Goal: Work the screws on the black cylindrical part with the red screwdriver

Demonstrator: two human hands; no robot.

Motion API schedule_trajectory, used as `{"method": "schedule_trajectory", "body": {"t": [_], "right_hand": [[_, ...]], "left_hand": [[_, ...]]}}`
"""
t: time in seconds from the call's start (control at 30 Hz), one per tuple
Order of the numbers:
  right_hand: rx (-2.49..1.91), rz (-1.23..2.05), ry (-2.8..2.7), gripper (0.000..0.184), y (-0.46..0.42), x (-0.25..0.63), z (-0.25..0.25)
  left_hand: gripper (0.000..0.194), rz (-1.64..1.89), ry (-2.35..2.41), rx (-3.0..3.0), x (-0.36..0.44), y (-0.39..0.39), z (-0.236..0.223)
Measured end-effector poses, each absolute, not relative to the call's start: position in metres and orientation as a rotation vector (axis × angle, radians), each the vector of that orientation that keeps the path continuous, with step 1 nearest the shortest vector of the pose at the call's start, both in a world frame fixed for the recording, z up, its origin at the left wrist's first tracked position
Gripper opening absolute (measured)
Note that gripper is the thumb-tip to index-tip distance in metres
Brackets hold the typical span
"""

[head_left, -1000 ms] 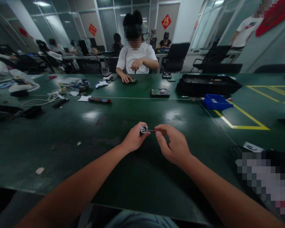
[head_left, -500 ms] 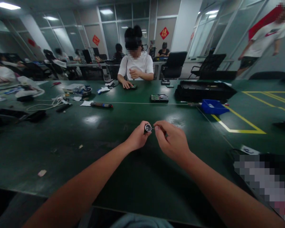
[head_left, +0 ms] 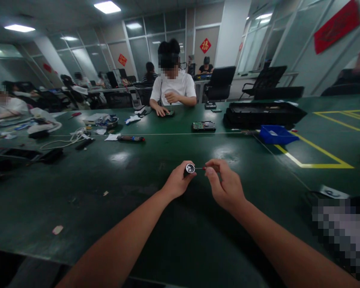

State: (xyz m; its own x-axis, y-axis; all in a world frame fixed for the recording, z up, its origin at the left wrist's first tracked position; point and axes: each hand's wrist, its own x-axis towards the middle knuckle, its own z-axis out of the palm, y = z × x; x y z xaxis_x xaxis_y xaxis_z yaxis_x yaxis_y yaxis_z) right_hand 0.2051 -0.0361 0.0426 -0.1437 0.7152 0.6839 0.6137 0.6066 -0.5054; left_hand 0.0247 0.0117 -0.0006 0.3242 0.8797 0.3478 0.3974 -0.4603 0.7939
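Note:
My left hand is closed around a small dark cylinder with a silver rim, its round end turned towards me. Inside the rim there are pale and dark parts too small to make out. In my right hand, thumb and fingers pinch a thin screwdriver with a bare metal shaft and a bit of red at the handle. The shaft points left, and its tip meets the cylinder's rim from the side. Most of the screwdriver's handle is hidden by my fingers. Both hands are above the green table.
Across the table a person in white works on a small device. Hard drives, a black tray and a blue bin lie beyond my hands. A dark tool and a pale cable are to the left.
My right hand has drawn slightly away from the left, so more of the screwdriver's shaft and its red part show. The view has shifted; the person walking at right has mostly left it.

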Motion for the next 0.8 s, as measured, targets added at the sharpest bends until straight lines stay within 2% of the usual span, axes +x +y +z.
{"method": "schedule_trajectory", "body": {"t": [0.13, 0.27, 0.4, 0.53, 0.8], "right_hand": [[-1.066, 0.113, -1.782, 0.011, -0.036, 0.205, 0.039], [-1.054, 0.221, -1.695, 0.022, -0.037, 0.205, 0.034], [-1.1, 0.251, -1.729, 0.013, -0.037, 0.206, 0.038], [-1.107, 0.221, -1.736, 0.012, -0.037, 0.204, 0.041], [-1.066, 0.546, -1.389, 0.023, -0.026, 0.204, 0.033]], "left_hand": [[0.022, 1.03, 1.102, 2.021, 0.027, 0.011, -0.001], [0.024, 1.037, 1.087, 1.958, 0.026, 0.011, 0.0], [0.023, 1.006, 1.106, 1.935, 0.027, 0.011, 0.0], [0.022, 0.983, 1.122, 1.94, 0.027, 0.011, 0.0], [0.017, 1.0, 1.122, 1.917, 0.028, 0.011, 0.0]]}}
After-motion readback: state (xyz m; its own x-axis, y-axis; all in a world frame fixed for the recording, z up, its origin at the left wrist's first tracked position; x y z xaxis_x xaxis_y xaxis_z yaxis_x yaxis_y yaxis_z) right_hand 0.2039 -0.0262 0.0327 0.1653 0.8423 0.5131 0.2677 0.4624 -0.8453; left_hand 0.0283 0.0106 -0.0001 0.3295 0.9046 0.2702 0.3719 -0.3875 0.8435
